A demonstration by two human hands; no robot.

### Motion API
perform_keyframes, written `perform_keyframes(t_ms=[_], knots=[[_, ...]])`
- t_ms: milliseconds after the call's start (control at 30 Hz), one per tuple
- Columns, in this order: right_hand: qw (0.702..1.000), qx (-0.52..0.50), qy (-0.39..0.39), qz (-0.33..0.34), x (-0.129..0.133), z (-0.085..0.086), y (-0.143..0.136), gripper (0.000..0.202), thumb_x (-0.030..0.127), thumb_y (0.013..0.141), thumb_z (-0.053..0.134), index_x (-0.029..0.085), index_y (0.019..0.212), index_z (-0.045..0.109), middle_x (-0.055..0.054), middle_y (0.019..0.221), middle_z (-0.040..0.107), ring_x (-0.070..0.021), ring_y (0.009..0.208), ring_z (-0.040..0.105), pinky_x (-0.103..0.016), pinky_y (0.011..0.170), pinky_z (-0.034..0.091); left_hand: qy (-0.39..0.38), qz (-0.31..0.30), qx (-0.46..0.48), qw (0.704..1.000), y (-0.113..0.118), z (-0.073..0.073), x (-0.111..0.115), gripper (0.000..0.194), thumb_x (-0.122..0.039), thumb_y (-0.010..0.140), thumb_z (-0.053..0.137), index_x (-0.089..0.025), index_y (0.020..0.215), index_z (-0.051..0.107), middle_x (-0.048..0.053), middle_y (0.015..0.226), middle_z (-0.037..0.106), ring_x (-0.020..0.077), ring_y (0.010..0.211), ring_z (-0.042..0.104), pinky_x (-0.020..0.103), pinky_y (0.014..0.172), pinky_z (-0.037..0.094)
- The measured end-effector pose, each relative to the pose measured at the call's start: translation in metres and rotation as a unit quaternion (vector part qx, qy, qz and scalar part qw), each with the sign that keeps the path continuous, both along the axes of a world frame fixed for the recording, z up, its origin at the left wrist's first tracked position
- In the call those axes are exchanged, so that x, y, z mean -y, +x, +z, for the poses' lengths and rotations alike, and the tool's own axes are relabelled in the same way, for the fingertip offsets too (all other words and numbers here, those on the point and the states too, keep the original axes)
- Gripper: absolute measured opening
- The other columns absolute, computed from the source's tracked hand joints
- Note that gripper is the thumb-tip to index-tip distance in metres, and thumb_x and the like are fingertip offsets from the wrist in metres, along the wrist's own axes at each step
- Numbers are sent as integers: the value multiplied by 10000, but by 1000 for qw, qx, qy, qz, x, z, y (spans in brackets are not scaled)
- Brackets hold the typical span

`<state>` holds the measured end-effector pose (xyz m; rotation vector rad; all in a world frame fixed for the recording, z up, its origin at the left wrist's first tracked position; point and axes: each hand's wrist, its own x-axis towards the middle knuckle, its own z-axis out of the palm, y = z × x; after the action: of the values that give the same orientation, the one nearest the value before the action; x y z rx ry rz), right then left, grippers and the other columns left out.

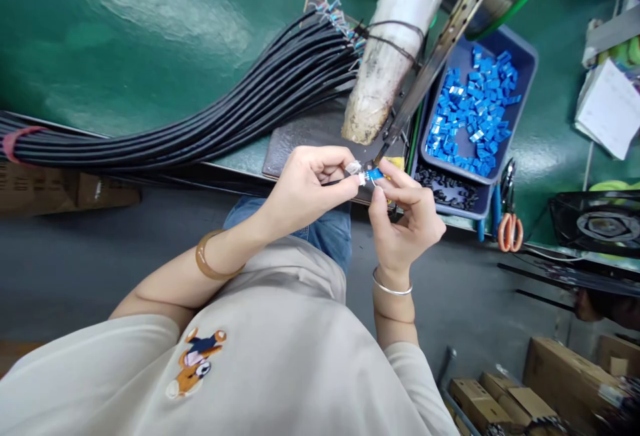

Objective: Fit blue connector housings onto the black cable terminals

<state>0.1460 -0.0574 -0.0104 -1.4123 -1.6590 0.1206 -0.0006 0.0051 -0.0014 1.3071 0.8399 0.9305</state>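
Observation:
My left hand (320, 179) pinches the end of a black cable, its fingertips wrapped in white. Thin wires run from there to a small blue connector (374, 175), which the fingertips of my right hand (407, 213) hold. Both hands meet in front of a metal soldering tool (433, 63), whose tip points down just above the connector. Up and to the left lies a thick bundle of black cables (225, 109) with stripped, coloured wire ends.
A grey tray (527, 83) of blue connectors stands at the right, above a tray of small black parts (445, 189). Orange-handled scissors (510, 233), a fan (605, 226) and papers (607, 109) are farther right. A wrapped tube (395, 36) hangs over the hands.

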Motion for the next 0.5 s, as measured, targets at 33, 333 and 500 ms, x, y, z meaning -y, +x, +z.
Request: perform_keyframes(t_ms=[33,333,500], knots=[[1000,0,-4,-1,-1,1,0,74,178,901,589,212,898,524,-86,1153,723,-194,924,750,-355,723,658,-1,3,0,1000,1,0,-1,156,-100,758,614,-149,625,548,-54,518,377,31,476,307,191,427,239],[999,-48,-4,5,-7,6,0,46,176,893,602,212,894,574,-76,1167,715,-199,969,739,-379,795,646,-5,34,-16,999,4,-2,-4,105,-174,777,638,-157,678,609,-28,539,474,57,496,408,192,464,359],[1000,-17,-6,6,-7,13,-1,70,145,878,610,210,899,595,-70,1143,722,-216,998,735,-390,792,653,-19,28,-1,999,3,1,-5,104,-159,773,627,-157,671,603,-40,535,435,50,486,373,194,458,325]])
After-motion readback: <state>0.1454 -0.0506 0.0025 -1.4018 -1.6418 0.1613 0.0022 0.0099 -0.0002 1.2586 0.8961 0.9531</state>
